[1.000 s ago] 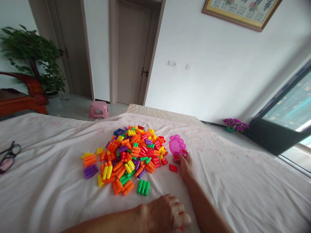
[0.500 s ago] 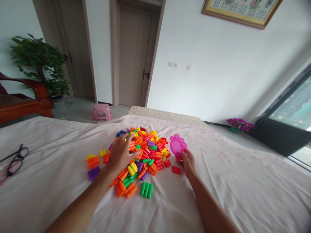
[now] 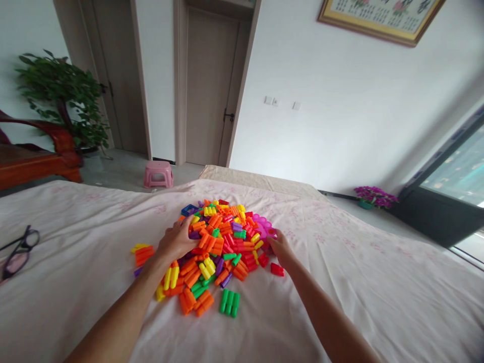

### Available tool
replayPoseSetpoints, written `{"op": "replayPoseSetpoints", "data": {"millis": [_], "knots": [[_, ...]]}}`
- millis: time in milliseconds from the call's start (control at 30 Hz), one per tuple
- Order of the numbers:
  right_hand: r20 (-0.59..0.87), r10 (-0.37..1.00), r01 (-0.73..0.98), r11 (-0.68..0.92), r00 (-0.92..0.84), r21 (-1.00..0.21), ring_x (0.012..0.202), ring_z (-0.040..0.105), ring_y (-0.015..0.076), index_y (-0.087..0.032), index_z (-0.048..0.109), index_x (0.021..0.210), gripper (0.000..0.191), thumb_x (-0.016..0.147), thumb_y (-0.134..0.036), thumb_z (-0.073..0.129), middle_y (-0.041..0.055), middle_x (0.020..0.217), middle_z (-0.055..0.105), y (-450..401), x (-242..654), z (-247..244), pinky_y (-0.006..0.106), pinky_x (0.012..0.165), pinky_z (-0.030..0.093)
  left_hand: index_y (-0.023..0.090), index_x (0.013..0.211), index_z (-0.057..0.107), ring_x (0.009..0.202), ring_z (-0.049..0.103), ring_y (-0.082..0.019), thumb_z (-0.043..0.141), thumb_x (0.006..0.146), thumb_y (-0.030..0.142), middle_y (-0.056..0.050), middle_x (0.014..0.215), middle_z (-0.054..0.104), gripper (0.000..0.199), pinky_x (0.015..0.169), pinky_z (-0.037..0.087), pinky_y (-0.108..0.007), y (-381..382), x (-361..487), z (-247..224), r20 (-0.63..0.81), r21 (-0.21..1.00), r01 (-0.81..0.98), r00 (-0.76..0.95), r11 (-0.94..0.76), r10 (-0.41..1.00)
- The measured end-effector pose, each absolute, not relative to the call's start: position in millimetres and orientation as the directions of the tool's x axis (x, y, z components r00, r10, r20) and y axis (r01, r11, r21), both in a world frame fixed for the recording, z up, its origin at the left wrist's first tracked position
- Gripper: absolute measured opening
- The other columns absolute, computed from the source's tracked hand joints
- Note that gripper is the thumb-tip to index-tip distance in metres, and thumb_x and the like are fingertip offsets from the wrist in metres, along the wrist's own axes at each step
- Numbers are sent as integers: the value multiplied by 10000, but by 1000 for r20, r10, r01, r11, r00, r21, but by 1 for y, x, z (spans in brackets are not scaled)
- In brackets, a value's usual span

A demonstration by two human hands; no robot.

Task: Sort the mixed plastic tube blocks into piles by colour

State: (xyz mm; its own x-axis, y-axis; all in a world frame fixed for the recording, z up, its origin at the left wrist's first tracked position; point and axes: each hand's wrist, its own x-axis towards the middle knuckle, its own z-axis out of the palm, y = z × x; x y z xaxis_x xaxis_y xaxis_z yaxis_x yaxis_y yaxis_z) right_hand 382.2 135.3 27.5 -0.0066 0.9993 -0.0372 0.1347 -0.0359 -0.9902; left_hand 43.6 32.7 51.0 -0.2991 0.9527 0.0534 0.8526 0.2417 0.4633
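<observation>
A pile of colourful plastic tube blocks (image 3: 227, 242) lies on the cloth between my hands, in orange, red, yellow, green and purple. My left hand (image 3: 177, 242) rests at the pile's left side, thumb and fingers apart around a few orange and purple blocks; its fingertips are partly hidden, and I see no firm grip. At the right edge, my right hand (image 3: 282, 247) pinches the near end of a pink foot-shaped plastic piece (image 3: 261, 223), which lies partly behind the red blocks. A single red block (image 3: 277, 269) lies just below that hand.
A green block (image 3: 230, 302) lies apart in front of the pile. Glasses (image 3: 22, 252) rest on the pale patterned cloth (image 3: 94, 222) at far left. Beyond stand a pink stool (image 3: 158, 174), a wooden chair (image 3: 56, 151) and a potted plant (image 3: 64, 101).
My right hand has moved left, bringing the pink piece against the pile. My left hand has drawn back left and slightly down, uncovering yellow blocks at the pile's near left.
</observation>
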Motion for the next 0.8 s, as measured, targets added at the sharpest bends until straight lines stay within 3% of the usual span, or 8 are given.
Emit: {"op": "replayPoseSetpoints", "data": {"millis": [167,267,400,600,800], "knots": [[-105,983,183,-77,-151,-980,478,595,142,-188,573,1022,372,693,-347,641,-28,622,654,122,361,34,222,441,448,193,1426,425,1291,482,-344,673,693,515,-163,1393,516,838,1081,323,-436,40,54,48,163,560,821,-236,107,958],[-44,985,130,-22,-166,-991,644,668,182,-178,607,1005,355,697,-347,660,16,750,708,113,342,38,257,537,515,159,1427,439,1317,453,-352,709,676,480,-181,1396,518,860,1114,279,-458,45,59,45,196,609,791,-225,62,955],[61,936,-14,60,-346,-998,825,687,238,-177,660,950,291,708,-336,678,56,885,731,103,321,37,336,700,564,163,1409,473,1290,483,-356,778,622,456,-171,1341,573,894,1108,301,-459,53,66,40,215,701,713,-240,21,947],[162,923,-89,140,-349,-986,772,656,210,-171,658,920,264,718,-338,686,53,852,712,98,306,40,328,685,554,187,1427,437,1253,539,-284,800,646,438,-134,1339,581,897,1048,412,-391,64,81,39,252,866,490,-251,-102,935],[150,940,215,222,-306,-951,517,557,124,-209,561,1093,340,758,-263,567,-20,713,646,102,301,62,224,481,454,190,1434,421,1304,490,-250,784,684,385,-131,1404,511,856,1089,387,-368,71,88,58,318,907,358,-235,-222,919]]}}
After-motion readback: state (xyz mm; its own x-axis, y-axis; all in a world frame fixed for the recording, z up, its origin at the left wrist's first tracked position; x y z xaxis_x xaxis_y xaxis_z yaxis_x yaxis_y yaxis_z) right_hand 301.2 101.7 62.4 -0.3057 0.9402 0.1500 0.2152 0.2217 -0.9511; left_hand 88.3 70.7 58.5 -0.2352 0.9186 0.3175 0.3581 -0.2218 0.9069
